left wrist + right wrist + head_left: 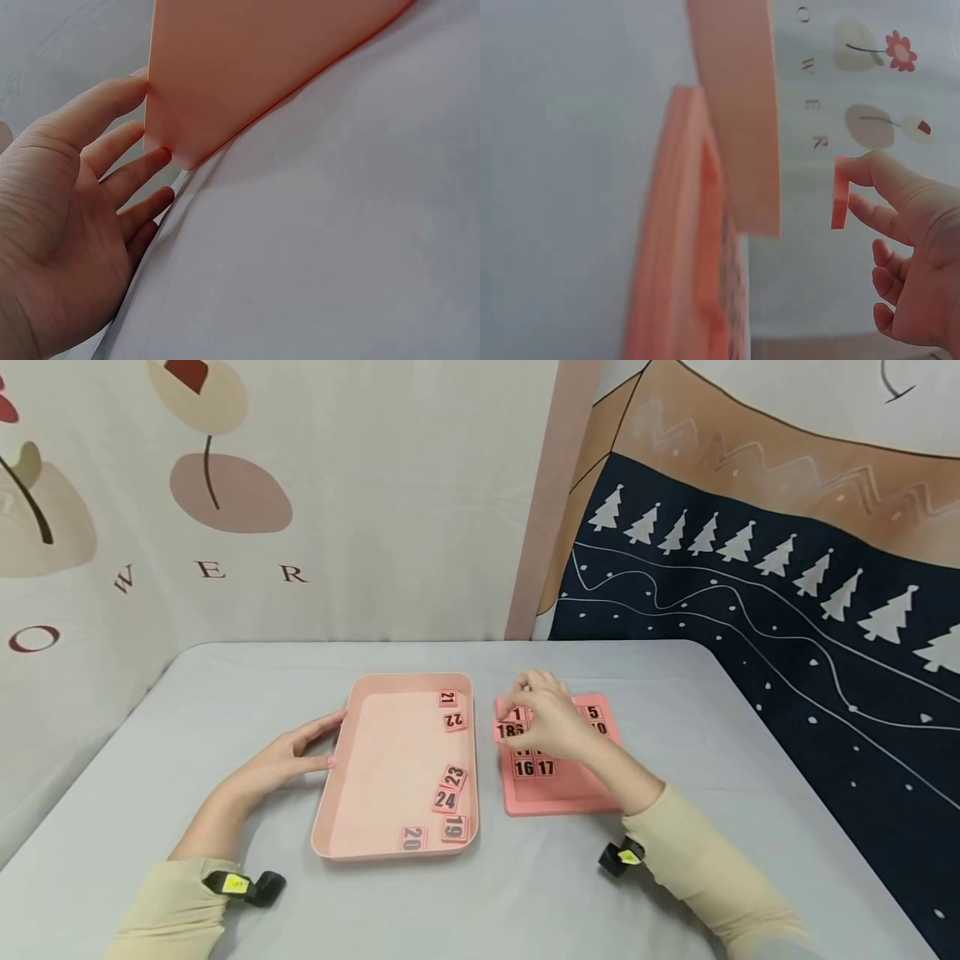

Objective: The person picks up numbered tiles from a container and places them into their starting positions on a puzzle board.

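My right hand pinches a small pink number tile, which appears to read 18, between thumb and forefinger. It is raised over the left side of a pink square board. Rows of number tiles sit in the board, with 16 and 17 in the lowest filled row; the hand covers part of the upper rows. At the left rim of a light pink tray, my left hand rests its fairly straight fingers and thumb against the side, also seen in the left wrist view.
Inside the tray along its right side and bottom lie several loose tiles, including 21, 22, 24, 19 and 20. A grey-white cloth covers the table. Printed curtains hang behind it.
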Available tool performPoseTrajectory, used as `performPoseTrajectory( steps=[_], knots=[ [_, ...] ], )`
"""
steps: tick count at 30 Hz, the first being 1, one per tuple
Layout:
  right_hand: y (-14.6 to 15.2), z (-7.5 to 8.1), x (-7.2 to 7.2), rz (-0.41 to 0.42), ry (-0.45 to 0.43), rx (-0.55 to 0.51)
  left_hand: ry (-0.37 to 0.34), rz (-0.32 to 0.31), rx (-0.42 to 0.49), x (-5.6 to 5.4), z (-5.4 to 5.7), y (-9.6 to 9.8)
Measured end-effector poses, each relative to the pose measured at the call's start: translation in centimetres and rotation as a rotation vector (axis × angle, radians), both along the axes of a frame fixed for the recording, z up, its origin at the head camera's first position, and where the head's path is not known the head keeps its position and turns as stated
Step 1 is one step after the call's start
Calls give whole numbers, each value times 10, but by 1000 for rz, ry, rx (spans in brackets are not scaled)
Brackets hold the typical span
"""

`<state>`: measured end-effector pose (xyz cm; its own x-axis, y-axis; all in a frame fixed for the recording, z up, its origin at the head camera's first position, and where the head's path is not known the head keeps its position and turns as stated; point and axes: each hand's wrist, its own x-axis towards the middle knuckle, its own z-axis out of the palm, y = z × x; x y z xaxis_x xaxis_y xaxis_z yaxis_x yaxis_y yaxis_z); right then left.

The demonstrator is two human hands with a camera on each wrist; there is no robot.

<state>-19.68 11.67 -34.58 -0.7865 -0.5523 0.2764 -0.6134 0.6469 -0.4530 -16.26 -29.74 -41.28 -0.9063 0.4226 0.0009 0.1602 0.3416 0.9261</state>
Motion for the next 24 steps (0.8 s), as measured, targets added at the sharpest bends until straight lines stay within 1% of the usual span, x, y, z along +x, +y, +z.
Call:
performPoseTrajectory(
  steps=[4, 6, 11, 15, 20, 24],
  knots=[
    [28, -8, 7, -24, 22, 38, 1, 3, -7, -1, -1, -1],
    [41, -13, 10, -37, 18, 70, 2, 4, -12, -1, -2, -1],
    [62, -26, 14, -53, 14, 126, 10, 2, -13, -1, -1, -2],
    [70, -32, 16, -64, 21, 149, 4, -3, -3, 0, -1, -2],
    [75, -35, 17, -80, 8, 181, 3, -2, -4, 1, 0, -1],
    [76, -38, 17, -73, 0, 191, 1, -4, 0, 0, 1, 0]
  ],
)
